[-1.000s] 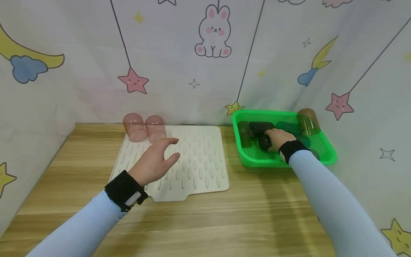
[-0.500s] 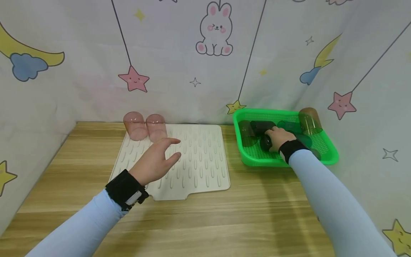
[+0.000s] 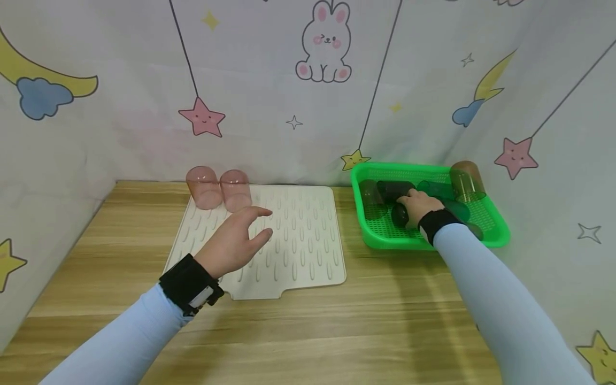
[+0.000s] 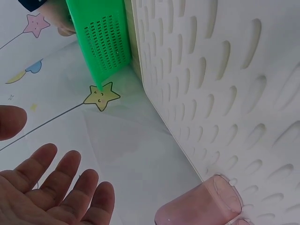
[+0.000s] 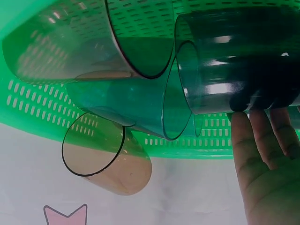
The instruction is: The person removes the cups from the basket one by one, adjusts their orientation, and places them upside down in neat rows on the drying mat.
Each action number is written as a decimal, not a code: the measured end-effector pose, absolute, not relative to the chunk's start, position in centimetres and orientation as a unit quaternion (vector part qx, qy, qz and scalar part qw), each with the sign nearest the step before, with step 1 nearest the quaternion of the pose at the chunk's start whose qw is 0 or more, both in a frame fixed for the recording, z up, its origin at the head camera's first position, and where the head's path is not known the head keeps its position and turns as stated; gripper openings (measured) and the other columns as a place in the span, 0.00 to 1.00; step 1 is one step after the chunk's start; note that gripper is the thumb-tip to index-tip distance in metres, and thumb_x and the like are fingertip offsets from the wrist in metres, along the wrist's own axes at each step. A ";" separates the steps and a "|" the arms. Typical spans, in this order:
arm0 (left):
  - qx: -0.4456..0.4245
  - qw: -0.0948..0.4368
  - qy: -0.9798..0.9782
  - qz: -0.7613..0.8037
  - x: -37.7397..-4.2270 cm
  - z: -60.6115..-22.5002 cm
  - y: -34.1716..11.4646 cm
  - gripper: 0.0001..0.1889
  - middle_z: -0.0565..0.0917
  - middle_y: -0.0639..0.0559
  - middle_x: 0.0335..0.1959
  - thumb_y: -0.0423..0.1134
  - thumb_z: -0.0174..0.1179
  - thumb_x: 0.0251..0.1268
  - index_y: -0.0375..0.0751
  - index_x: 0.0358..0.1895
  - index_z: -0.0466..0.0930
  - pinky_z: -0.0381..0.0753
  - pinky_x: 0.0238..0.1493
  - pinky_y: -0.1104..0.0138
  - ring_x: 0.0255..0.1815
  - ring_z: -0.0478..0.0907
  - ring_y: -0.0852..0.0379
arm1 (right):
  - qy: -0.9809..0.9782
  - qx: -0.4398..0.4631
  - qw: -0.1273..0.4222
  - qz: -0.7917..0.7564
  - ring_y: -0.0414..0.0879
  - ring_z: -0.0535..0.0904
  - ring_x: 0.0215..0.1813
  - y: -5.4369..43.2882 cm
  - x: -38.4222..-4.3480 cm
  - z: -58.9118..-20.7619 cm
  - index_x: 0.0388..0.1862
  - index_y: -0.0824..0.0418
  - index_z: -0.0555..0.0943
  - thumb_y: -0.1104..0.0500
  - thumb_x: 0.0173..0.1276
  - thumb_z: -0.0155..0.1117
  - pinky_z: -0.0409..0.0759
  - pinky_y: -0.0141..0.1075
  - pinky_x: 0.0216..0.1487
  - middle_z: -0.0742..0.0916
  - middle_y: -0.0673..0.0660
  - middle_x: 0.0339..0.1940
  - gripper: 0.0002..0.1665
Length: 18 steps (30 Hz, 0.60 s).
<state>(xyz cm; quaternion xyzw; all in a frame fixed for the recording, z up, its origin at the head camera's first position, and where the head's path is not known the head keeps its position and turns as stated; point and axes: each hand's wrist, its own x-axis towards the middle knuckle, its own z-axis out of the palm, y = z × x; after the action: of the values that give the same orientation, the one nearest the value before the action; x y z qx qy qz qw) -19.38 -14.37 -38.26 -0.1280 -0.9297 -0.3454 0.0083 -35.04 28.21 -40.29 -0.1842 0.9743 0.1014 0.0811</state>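
My right hand (image 3: 417, 207) reaches into a green basket (image 3: 385, 243) and grips a dark, see-through cup (image 3: 399, 215) lying on its side. In the right wrist view its fingertips lie against the wall of that dark cup (image 5: 234, 61); the thumb is hidden there. My left hand (image 3: 236, 240) hovers over a white ridged mat (image 3: 303, 235), thumb and fingers apart, holding nothing. Two pink cups (image 3: 204, 188) stand bottom up, side by side, at the mat's back left corner; one pink cup (image 4: 201, 204) shows in the left wrist view.
Several more cups crowd the basket: another dark cup (image 3: 395, 190), a smoky cup (image 3: 372, 199), a teal cup (image 5: 126, 103) and an amber cup (image 3: 467, 181) leaning at the back right rim. A patterned cloth (image 3: 269, 144) hangs behind the wooden table (image 3: 308, 337).
The view has tipped and shifted slightly. Both hands, the cups and the basket otherwise keep their places.
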 end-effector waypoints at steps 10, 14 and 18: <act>-0.125 0.007 -0.931 -0.344 -19.5 -38.3 -14.4 0.24 0.75 0.40 0.70 0.42 0.55 0.77 0.36 0.70 0.71 0.71 0.72 0.45 0.73 0.70 0.41 | 0.975 -0.174 0.113 0.080 0.70 0.77 0.64 28.1 -34.8 -40.0 0.74 0.63 0.71 0.63 0.61 0.77 0.83 0.59 0.54 0.82 0.71 0.64 0.42; -0.125 0.007 -0.931 -0.343 -19.5 -38.3 -14.3 0.24 0.75 0.40 0.70 0.43 0.55 0.77 0.36 0.70 0.71 0.70 0.73 0.46 0.73 0.70 0.41 | 0.974 -0.179 0.116 0.079 0.69 0.78 0.63 28.2 -34.7 -39.8 0.73 0.64 0.71 0.61 0.60 0.78 0.84 0.59 0.54 0.82 0.70 0.63 0.43; -0.125 0.006 -0.931 -0.344 -19.5 -38.3 -14.3 0.24 0.75 0.40 0.70 0.43 0.55 0.77 0.36 0.70 0.70 0.70 0.73 0.46 0.73 0.70 0.41 | 0.973 -0.180 0.123 0.077 0.69 0.78 0.63 28.2 -34.6 -39.4 0.74 0.63 0.70 0.60 0.61 0.77 0.83 0.59 0.55 0.82 0.70 0.64 0.43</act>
<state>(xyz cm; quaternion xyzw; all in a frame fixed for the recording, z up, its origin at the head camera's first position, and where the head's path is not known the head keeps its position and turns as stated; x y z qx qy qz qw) -19.55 -14.34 -38.32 -0.1246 -0.9308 -0.3437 0.0055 -34.60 28.17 -39.43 -0.1802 0.9728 0.0768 0.1233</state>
